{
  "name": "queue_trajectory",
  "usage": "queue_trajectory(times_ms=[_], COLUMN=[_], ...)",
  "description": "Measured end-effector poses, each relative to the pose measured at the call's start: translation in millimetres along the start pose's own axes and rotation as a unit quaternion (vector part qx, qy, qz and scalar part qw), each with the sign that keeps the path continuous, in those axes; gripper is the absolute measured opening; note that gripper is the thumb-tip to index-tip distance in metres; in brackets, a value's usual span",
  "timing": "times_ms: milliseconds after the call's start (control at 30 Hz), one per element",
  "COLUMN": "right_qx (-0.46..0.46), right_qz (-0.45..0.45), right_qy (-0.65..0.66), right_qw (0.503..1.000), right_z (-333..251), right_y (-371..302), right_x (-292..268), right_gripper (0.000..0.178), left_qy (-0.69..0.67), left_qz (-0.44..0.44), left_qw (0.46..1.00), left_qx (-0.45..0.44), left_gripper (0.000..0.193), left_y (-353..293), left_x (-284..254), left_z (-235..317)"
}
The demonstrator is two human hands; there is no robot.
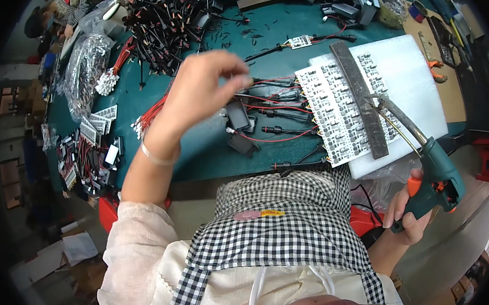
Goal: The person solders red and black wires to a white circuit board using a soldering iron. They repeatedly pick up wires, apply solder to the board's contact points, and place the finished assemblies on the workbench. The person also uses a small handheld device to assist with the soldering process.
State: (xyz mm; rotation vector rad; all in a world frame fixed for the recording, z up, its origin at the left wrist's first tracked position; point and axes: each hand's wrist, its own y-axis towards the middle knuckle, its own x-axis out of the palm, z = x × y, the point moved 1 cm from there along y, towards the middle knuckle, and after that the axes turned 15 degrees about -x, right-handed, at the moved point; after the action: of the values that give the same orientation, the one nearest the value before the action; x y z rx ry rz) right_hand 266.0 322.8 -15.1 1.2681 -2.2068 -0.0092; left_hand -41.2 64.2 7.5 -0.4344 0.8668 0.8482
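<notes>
My right hand [412, 215] is wrapped round the handle of a green trigger-type soldering gun [439, 168] with an orange trigger. Its metal tip points up and left, over a dark flat bar [361, 107] lying across a panel of small white circuit boards [328, 115]. Black cables [287, 114] and red wires run from the panel's left edge. Above the table, left of these cables, my left hand [200, 90] is slightly blurred. Thumb and forefinger stand apart, and I see nothing between them. Below its fingertips are small black plastic housings [238, 116].
White foam [419, 92] lies under the panel. A large heap of black cables [162, 28] and dark grey housings [342, 7] covers the table's far side. One wired board [300, 42] lies beyond the panel. Clear plastic bags [87, 70] and red-wire bundles [122, 59] sit left. Another person [70, 10] is far left.
</notes>
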Motion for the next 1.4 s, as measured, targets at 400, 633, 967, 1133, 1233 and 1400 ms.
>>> queue_trajectory(times_ms=[400,633,967,1133,1233,1400], right_qx=[-0.005,-0.027,-0.096,-0.073,-0.08,-0.087], right_qz=[0.026,0.046,0.019,0.033,0.025,0.053], right_qy=[-0.031,-0.061,-0.143,-0.169,-0.179,-0.21], right_qw=[0.999,0.997,0.985,0.982,0.98,0.972], right_z=[-7,0,52,57,60,51], right_y=[-13,-6,26,22,19,16], right_x=[4,5,55,74,63,62], right_gripper=[0.073,0.077,0.096,0.095,0.095,0.094], left_qy=[0.225,-0.153,-0.253,-0.307,-0.291,-0.049], left_qz=[0.218,0.111,-0.064,-0.079,-0.003,0.176], left_qw=[0.949,0.982,0.951,0.931,0.945,0.982], left_qx=[-0.017,0.029,0.164,0.179,0.148,0.041], left_gripper=[0.019,0.012,0.01,0.016,0.018,0.016], left_y=[183,116,-17,-51,-62,-60], left_x=[53,51,60,80,70,21], left_z=[-27,-7,76,81,67,-14])
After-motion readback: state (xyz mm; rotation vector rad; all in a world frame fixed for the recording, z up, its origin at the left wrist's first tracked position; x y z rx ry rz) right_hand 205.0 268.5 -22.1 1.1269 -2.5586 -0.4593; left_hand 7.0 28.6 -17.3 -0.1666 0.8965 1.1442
